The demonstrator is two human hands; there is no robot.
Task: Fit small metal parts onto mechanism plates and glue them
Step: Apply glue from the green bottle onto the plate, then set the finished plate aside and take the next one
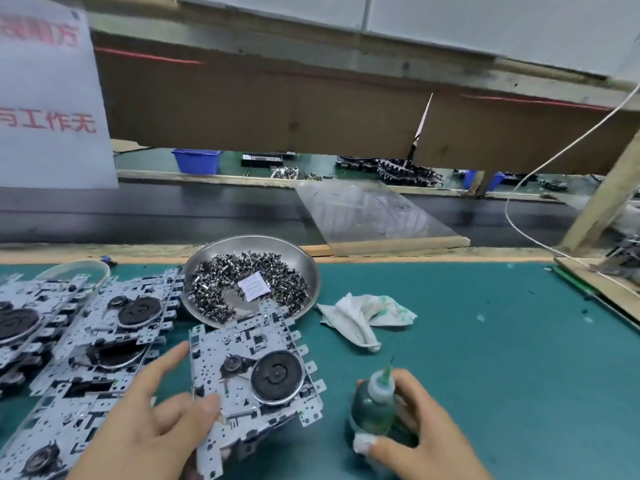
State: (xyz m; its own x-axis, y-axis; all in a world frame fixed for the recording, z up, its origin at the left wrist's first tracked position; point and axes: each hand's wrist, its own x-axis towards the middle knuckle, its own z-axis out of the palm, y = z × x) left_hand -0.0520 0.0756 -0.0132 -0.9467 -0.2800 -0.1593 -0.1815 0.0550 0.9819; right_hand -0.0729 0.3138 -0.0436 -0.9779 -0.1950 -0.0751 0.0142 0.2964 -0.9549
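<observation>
At lower centre we see the left hand (152, 420) gripping a mechanism plate (252, 372) by its left edge, thumb curled over the top face and forefinger stretched along the side; the plate is tilted up off the green mat (485, 341). At lower right the right hand (419, 431) wraps its fingers round a green glue bottle (374, 407), nozzle pointing up, just beside the plate. Above the plate, a steel dish (308, 268) holds the small metal parts (214, 282). More plates (104, 327) lie stacked at left. A crumpled cloth (360, 317) lies right of the dish.
</observation>
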